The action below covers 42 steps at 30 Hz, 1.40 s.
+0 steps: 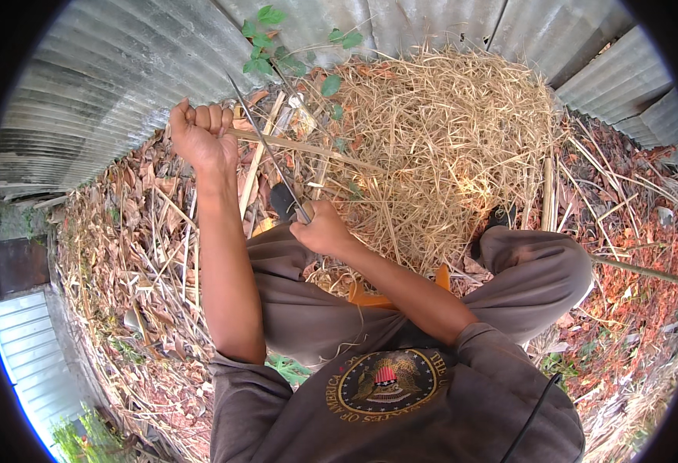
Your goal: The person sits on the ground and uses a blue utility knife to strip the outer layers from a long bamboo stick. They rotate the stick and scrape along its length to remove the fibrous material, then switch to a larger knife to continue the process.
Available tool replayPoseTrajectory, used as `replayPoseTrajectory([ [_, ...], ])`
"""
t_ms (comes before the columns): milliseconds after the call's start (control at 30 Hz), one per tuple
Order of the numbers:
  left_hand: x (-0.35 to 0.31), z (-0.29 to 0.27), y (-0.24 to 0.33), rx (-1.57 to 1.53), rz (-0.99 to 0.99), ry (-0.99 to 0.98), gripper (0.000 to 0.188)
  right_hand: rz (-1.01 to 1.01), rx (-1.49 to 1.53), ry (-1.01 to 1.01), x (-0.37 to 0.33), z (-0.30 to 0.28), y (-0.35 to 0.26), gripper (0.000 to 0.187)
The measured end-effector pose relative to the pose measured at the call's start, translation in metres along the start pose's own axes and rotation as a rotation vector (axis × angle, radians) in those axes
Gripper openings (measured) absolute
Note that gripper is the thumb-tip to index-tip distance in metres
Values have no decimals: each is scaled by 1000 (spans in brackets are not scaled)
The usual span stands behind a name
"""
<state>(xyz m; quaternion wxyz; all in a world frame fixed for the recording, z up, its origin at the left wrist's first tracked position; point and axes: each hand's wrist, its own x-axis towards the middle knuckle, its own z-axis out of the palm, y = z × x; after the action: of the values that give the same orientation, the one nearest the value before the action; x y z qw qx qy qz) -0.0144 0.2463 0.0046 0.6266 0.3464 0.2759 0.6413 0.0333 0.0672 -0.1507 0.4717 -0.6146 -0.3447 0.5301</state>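
My left hand is raised at the left, its fingers closed around one end of a pale wooden strip, which looks like split bamboo. The strip runs right from my fist, its far end over the heap of shavings. My right hand grips a long, thin-bladed knife above my knee. Its blade slants up and left and crosses the strip in this view; I cannot tell whether they touch. The knife's handle is mostly hidden in my fingers.
A large heap of pale curled shavings lies ahead, against a corrugated metal fence. Dry leaves and loose sticks cover the ground on both sides. A green vine hangs by the fence. Something orange shows between my legs.
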Motion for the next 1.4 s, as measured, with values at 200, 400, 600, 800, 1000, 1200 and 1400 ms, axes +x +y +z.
replayPoseTrajectory([
  [200, -3, -4, 0, 10, 2, -4, 43, 136, -3, 43, 7, -28, 57, 16],
  [400, -14, 2, 0, -67, -35, -90, 43, -47, 54, -19, 2, -8, -25, 18],
  [600, -16, 10, -1, -35, -33, -93, 46, 207, 52, 239, 22, -34, 103, 21],
  [800, -21, 15, 1, -50, -26, -116, 43, 411, 228, 115, 10, -75, 83, 16],
  [1000, -33, 41, -4, 3, -221, -142, 43, 27, 274, -22, -6, -20, -3, 14],
  [1200, -44, 63, -22, 136, -37, 307, 40, 273, 316, 261, 16, -26, 77, 18],
  [1400, -43, 76, -31, 145, -3, 472, 33, -110, 188, 162, -4, -12, 16, 19],
])
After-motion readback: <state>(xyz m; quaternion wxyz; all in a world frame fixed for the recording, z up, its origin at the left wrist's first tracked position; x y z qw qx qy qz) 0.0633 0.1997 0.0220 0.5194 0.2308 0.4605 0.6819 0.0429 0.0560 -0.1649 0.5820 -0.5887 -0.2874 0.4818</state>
